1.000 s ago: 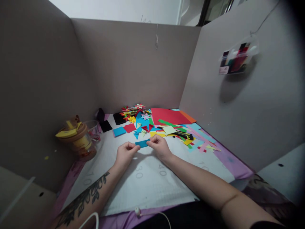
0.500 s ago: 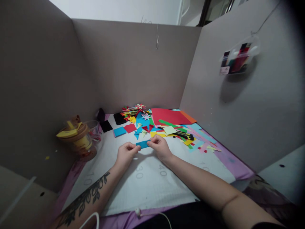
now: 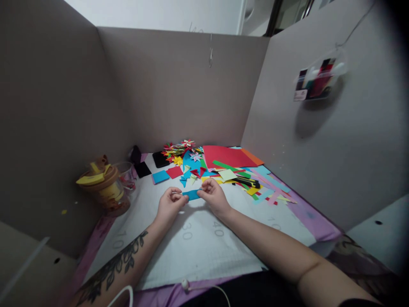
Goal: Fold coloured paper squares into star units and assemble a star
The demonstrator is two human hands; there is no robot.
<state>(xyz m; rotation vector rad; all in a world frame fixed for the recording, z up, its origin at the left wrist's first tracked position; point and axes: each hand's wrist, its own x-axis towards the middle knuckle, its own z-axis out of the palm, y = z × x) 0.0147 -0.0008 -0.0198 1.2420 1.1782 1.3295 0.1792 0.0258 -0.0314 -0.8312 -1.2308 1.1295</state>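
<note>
A small blue paper strip [image 3: 192, 195], seemingly a folded piece, is stretched between my two hands above the white mat. My left hand [image 3: 170, 204] pinches its left end between thumb and fingers. At the right end, my right hand [image 3: 214, 197] holds it the same way. Just beyond my hands lie small folded paper pieces, among them a red one [image 3: 198, 172] and a blue one [image 3: 183, 181]. Blue paper squares [image 3: 160, 176] and a red square [image 3: 174, 172] rest behind my left hand.
Several folded paper stars [image 3: 178, 160] are heaped at the back beside a black phone [image 3: 160, 159]. Red sheets [image 3: 226, 156], loose strips and a yellow-black cutter [image 3: 248, 182] lie right. A brown-lidded cup [image 3: 108, 187] stands left. Grey panels [image 3: 185, 89] enclose the table.
The fingers of both hands have lifted slightly off the blue paper while the thumbs stay at its ends. The paper's upper edge now looks a little uneven.
</note>
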